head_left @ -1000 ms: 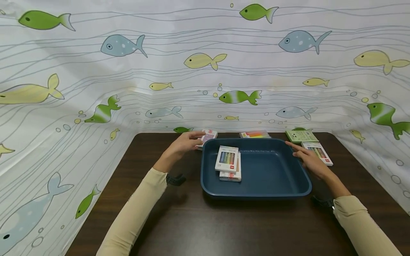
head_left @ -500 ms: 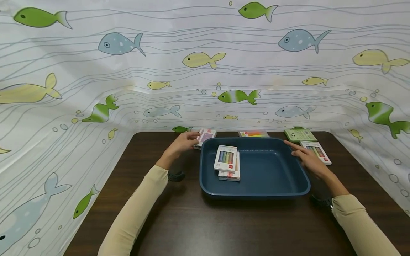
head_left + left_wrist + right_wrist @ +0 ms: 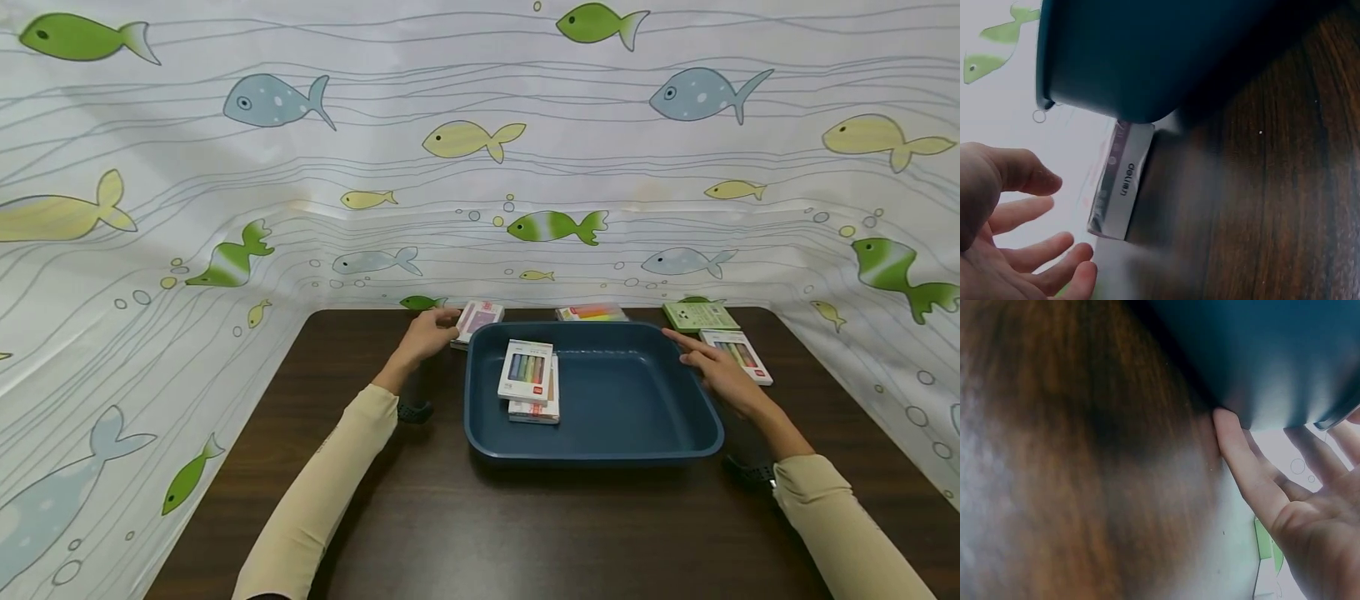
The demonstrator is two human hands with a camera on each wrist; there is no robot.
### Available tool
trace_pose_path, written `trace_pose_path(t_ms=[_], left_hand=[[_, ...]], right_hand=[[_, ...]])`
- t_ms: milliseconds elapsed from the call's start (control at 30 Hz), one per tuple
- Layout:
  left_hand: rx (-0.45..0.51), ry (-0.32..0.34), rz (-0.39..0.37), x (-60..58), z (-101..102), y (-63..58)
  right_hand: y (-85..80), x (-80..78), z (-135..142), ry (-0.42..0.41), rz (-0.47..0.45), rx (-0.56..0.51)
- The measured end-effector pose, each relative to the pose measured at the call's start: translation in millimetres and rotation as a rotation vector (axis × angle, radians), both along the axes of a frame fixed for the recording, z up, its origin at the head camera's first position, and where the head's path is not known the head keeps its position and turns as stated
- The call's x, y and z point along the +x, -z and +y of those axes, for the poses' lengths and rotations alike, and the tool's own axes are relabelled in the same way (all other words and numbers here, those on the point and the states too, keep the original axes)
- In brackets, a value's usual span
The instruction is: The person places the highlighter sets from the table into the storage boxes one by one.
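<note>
A dark blue tray [image 3: 630, 408] stands mid-table. Inside, at its left, a white box with a window of coloured sticks [image 3: 526, 371] lies partly over another white box [image 3: 534, 413]. My left hand [image 3: 427, 335], fingers spread and loosely bent, is beside a white box with a purple window [image 3: 477, 317] behind the tray's left corner. In the left wrist view a gap shows between the fingers and this box [image 3: 1124, 184], which the tray partly hides. My right hand [image 3: 720, 375] touches the tray's right side with extended fingers; its little finger [image 3: 1241, 450] rests against the lower wall.
Behind the tray lies a clear pack of orange and yellow sticks [image 3: 592, 312]. At the back right are a green box [image 3: 701, 316] and a white box of coloured sticks [image 3: 738, 354]. A fish-patterned sheet [image 3: 480, 183] rises behind the dark wooden table [image 3: 480, 533].
My left hand has drawn slightly left, away from the box with the purple window. The right hand stays at the tray. The head view has shifted a little.
</note>
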State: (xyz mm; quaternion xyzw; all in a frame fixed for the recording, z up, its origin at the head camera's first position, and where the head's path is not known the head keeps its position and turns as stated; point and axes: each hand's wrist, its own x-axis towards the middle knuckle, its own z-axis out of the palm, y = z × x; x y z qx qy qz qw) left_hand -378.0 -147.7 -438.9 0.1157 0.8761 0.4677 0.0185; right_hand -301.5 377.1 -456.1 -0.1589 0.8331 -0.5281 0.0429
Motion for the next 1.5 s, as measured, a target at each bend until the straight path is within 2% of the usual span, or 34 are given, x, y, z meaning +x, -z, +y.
trace_pose_path(t_ms=[267, 433, 567, 900, 1033, 1300, 1500], left_hand=[[-0.035, 0.003, 0.002, -5.3, 9.0, 8.8], [-0.117, 0.008, 0.053, -11.0, 14.0, 17.4], [-0.179, 0.017, 0.110, -13.9, 18.6, 19.3], [-0.273, 0.017, 0.170, -18.0, 28.1, 26.8], [-0.269, 0.006, 0.161, -17.4, 28.7, 28.9], [-0.263, -0.001, 0.093, -14.3, 23.9, 21.9], [-0.269, -0.001, 0.108, -12.9, 15.7, 13.8]], right_hand=[[1.5, -1.6, 0.8, 0.009, -0.007, 0.002], [1.1, -2.0, -0.1, 0.025, -0.013, 0.013], [-0.3, -2.1, -0.3, 0.024, 0.005, 0.030], [0.5, -2.6, 2.1, 0.009, 0.019, 0.027], [2.4, -1.6, 2.8, 0.013, 0.004, 0.025], [1.3, -0.3, 0.6, 0.014, -0.001, 0.015], [0.0, -1.2, 0.5, 0.014, -0.007, 0.015]])
